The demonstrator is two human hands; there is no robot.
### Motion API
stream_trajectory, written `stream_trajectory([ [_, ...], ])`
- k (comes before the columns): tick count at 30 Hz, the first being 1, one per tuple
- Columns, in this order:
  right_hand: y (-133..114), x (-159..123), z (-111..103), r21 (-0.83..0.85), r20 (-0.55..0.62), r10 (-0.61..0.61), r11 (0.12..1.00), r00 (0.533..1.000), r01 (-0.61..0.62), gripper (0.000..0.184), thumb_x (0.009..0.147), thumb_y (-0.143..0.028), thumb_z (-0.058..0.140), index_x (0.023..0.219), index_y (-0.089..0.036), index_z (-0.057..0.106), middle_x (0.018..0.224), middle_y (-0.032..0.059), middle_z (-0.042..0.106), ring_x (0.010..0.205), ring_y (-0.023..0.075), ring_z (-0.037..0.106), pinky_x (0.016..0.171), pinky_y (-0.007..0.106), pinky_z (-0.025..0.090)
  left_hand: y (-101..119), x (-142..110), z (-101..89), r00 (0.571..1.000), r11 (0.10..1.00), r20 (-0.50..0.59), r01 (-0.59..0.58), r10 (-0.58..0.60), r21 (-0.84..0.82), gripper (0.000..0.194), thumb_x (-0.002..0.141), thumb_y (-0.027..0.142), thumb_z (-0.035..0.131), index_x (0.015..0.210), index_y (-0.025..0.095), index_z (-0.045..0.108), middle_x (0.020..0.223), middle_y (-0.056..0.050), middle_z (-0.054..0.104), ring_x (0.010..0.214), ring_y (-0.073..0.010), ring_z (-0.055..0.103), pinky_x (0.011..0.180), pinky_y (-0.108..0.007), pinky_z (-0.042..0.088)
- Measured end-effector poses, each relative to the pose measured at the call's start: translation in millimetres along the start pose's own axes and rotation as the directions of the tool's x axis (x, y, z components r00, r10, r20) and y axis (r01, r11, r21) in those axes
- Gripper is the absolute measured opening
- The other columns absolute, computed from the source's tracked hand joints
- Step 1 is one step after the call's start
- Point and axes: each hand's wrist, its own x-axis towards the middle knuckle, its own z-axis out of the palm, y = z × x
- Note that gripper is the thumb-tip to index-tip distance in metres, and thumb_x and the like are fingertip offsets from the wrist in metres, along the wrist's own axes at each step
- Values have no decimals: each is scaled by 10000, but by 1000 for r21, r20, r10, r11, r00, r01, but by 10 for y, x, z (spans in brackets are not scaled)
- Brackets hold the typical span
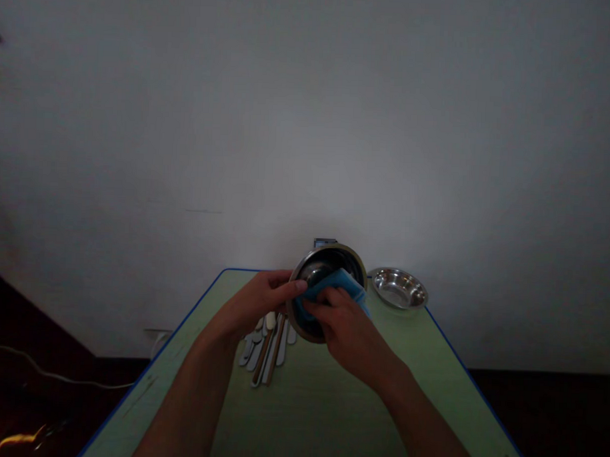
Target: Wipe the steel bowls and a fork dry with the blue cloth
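Note:
A round metal bowl [320, 261] is held up above the table, tilted so that its inside faces me. My left hand [265, 295] grips its left rim, with the thumb on the inner edge and the other fingers partly hidden behind. Inside the bowl, my right hand [344, 326] presses a folded blue cloth [340, 281] against the wall, fingers closed on it. Below my left hand lies a bunch of cutlery [270, 354], some pieces with brown or pale handles; their upper ends are partly covered.
The light green table [318, 415] has a blue edge and stands against a grey wall [309, 122]. A second, shallow metal bowl [399, 288] sits at its back right corner. A small dark object [325, 242] shows behind the held bowl. A white cable [54, 373] runs at the left.

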Motion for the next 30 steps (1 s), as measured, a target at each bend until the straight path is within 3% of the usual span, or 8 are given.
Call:
stream_trajectory([
  [16,-55,24,0,-58,-63,27,998,998,-31,450,863,-45,402,1234,-246,559,1037,73,527,990,200,453,895,374,419,38,-16,22,999,998,22,41,-41,-40,264,752,417,647,736,153,657,648,19,628,571,-113,564,585,-237,469],
  [22,-52,45,6,-60,-82,37,997,996,-42,537,835,-8,396,1325,-210,480,1061,95,512,1010,214,447,909,384,427,30,-1,29,998,998,19,63,-62,-32,290,749,445,639,743,155,640,639,26,613,574,-120,564,601,-256,476],
  [30,-68,64,-27,-171,-111,87,980,990,-105,513,847,-24,396,1326,-187,482,1068,108,518,1014,227,448,914,375,433,55,-14,52,998,998,40,51,-49,-29,310,734,443,663,771,136,650,669,10,620,605,-122,569,624,-253,479],
])
